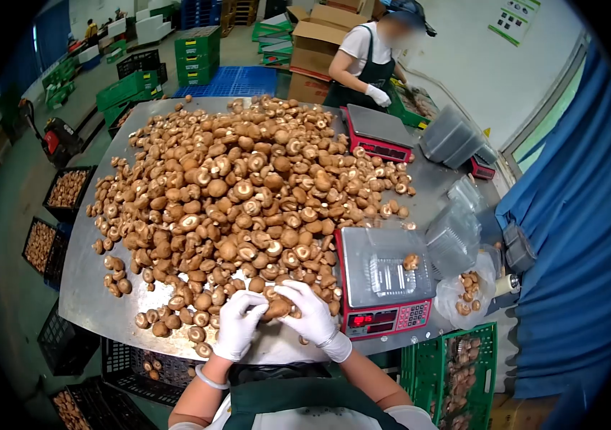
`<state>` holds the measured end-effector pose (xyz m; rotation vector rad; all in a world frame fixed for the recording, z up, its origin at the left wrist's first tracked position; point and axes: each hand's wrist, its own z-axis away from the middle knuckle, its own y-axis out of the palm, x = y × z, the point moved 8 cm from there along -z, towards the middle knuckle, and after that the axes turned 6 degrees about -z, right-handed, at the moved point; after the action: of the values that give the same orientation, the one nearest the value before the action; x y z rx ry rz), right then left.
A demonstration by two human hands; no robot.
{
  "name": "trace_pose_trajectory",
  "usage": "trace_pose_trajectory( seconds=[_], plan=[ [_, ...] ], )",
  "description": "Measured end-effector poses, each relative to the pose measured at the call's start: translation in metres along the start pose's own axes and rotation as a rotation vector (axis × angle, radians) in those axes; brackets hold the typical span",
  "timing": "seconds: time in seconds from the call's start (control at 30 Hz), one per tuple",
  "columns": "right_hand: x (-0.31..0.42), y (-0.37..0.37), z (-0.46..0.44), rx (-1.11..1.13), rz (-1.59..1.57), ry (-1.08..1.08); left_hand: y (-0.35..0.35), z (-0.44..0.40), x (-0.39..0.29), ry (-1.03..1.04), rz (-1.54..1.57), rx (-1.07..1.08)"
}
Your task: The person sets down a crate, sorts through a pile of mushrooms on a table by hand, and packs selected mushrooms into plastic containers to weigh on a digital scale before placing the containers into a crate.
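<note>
Both my hands wear white gloves and meet at the near edge of a big heap of brown mushrooms (248, 186). My left hand (239, 324) has its fingers curled against one side of a mushroom (275, 309). On its other side, my right hand (310, 315) grips the same mushroom between thumb and fingers. Just right of my hands stands a red scale (386, 319) with a lit display. On its plate lies a clear plastic tray (391, 278) with one mushroom (411, 261) at its upper right corner.
Clear plastic containers (454, 236) are stacked right of the scale, near a bag of mushrooms (469, 290). A second scale (378, 127) stands farther back, where a co-worker (366, 68) works. Green crates (493, 358) and black crates (69, 344) surround the metal table (83, 287).
</note>
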<state>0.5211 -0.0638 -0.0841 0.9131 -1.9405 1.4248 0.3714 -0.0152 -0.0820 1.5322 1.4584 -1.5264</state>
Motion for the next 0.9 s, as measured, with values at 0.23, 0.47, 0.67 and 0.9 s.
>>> trace_pose_trajectory(
  seconds=[0.23,0.47,0.67,0.9],
  plan=[
    [-0.029,-0.15,0.015,-0.181,0.019,-0.043,0.013,0.023,0.015,-0.106,-0.057,-0.129],
    [-0.109,-0.217,0.036,-0.202,0.437,0.167,-0.028,0.092,0.06,-0.214,-0.369,-0.272],
    [-0.107,-0.214,0.033,-0.231,0.514,0.085,-0.118,0.163,0.1,-0.438,-0.553,-0.55],
    [-0.044,-0.104,-0.013,-0.051,0.424,-0.087,-0.224,0.274,0.167,-0.954,-0.839,-0.568]
  ],
)
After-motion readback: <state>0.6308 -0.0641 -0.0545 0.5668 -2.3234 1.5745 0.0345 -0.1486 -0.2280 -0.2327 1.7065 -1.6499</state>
